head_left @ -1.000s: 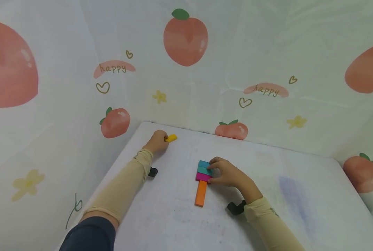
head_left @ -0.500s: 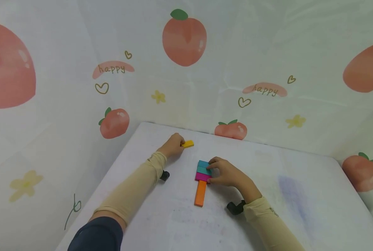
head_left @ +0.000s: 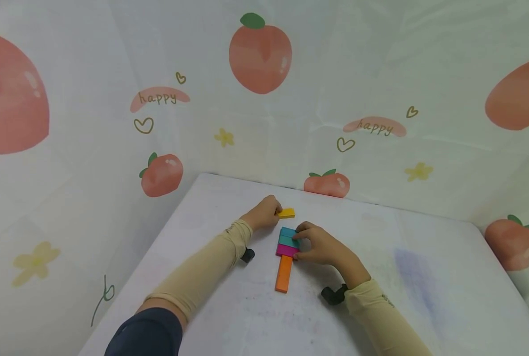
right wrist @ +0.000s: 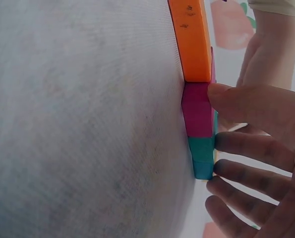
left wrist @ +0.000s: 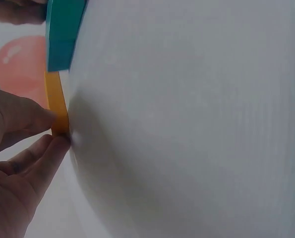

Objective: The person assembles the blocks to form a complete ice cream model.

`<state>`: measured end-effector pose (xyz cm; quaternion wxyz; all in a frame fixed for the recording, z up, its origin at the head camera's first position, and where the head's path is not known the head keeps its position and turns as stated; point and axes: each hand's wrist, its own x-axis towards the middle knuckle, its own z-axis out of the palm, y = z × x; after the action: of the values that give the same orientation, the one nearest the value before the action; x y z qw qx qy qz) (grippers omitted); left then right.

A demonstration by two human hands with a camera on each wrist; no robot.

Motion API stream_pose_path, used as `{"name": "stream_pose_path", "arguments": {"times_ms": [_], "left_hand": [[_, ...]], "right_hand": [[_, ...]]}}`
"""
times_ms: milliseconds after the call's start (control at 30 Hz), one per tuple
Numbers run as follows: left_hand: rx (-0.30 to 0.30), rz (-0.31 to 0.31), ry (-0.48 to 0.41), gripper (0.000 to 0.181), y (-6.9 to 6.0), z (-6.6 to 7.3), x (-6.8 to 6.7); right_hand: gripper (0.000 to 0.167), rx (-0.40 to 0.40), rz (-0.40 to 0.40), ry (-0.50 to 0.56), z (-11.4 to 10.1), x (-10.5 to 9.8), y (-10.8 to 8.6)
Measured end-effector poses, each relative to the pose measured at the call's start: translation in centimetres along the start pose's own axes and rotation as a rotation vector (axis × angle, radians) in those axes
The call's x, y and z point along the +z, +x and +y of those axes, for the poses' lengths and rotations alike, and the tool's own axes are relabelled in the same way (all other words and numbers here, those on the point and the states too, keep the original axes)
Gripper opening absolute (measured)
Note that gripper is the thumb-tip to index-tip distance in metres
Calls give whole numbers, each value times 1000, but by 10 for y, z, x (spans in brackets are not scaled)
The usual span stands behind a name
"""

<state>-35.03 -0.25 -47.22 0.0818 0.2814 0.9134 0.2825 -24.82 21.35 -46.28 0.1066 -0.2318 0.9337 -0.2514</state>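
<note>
In the head view my left hand (head_left: 264, 213) pinches one end of a yellow block (head_left: 286, 213) between thumb and fingers, just beyond a row of blocks. Also in the left wrist view, the yellow block (left wrist: 59, 106) sits between the fingertips near the table. The row has a blue block (head_left: 288, 231), a green-teal block (head_left: 287, 241) and a magenta block (head_left: 286, 250) side by side. Extending toward me from the magenta one is an orange block (head_left: 284, 274). Fingertips of my right hand (head_left: 321, 244) rest against the row's right ends, the thumb on magenta (right wrist: 199, 111).
The blocks lie on a white table (head_left: 229, 306) with a bluish stain (head_left: 413, 277) at right. A peach-printed white cloth (head_left: 264, 123) rises behind and at the sides. Small black devices (head_left: 334, 295) sit at both wrists.
My left hand has moved right and nearer with the yellow block, from the table's far left to just behind the row. My right hand and the row have stayed in place.
</note>
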Motion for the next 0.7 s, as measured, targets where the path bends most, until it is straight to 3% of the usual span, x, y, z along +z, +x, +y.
{"name": "stream_pose_path", "arguments": {"times_ms": [233, 700], "left_hand": [[51, -40, 18, 30, -3, 15, 5], [103, -58, 21, 29, -7, 19, 11]], "right_hand": [[45, -10, -7, 2, 0, -1, 0], [47, -7, 4, -30, 1, 0, 1]]}}
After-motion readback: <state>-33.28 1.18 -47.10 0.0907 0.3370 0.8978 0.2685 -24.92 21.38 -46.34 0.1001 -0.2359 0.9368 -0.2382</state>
